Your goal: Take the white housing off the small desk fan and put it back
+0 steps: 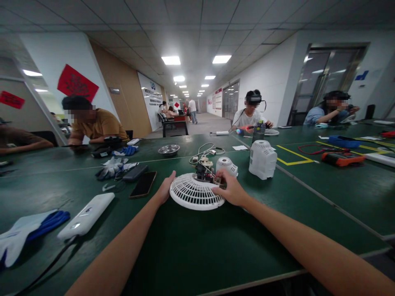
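Note:
A round white fan grille [195, 191] lies tilted before me, with an exposed fan motor [204, 170] and its wiring on top. My left hand [166, 188] grips the grille's left rim, thumb up; its other fingers are mostly hidden. From the right, my right hand [232, 189] has its thumb and fingers closed around the motor's near right side, over the grille; the exact contact is partly hidden. A white cable [202, 149] runs behind the motor. Just beyond my right hand sits a vented white motor cover [227, 164].
A larger white plastic housing [263, 160] and dark bottle [258, 132] stand right. Left lie a phone [143, 184], white power bank [87, 216] and gloves [33, 230]. A metal bowl [168, 150] is farther back; an orange multimeter [342, 158] lies right. People sit across the table.

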`<state>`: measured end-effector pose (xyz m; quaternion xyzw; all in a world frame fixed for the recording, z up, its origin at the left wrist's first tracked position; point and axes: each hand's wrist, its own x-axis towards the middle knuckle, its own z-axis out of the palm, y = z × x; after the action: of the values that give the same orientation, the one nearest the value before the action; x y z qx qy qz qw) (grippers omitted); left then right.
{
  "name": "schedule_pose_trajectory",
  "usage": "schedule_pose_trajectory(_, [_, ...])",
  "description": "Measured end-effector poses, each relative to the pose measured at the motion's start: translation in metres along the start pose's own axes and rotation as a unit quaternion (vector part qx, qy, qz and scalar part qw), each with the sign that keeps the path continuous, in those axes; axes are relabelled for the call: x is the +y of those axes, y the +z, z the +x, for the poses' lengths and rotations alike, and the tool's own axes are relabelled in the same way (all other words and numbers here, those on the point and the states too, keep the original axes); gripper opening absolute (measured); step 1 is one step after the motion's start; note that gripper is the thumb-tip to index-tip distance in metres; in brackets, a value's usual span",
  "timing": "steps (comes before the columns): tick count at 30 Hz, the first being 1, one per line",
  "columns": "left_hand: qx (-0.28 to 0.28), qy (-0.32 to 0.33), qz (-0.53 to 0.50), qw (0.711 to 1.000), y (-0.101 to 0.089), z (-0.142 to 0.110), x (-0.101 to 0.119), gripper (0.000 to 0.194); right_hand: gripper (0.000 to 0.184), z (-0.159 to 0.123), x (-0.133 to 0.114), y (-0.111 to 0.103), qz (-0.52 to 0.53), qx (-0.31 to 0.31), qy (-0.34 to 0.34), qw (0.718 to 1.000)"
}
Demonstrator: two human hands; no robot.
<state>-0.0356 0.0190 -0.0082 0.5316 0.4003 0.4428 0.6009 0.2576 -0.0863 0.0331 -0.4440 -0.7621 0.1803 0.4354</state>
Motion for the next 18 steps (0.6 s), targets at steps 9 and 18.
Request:
schedule_pose_trajectory(9, [0.013, -0.028, 0.131, 0.991, 0.001, 0.004, -0.001, 0.059, 0.054, 0.006, 0.007, -0.005, -0.091, -0.072, -0.061, 0.991])
schedule_pose_trajectory(18, [0.026, 0.019, 0.266, 0.964, 0.004, 0.000, 0.005, 0.061, 0.054, 0.021, 0.059, -0.030, -0.220, 0.123, -0.023, 0.967])
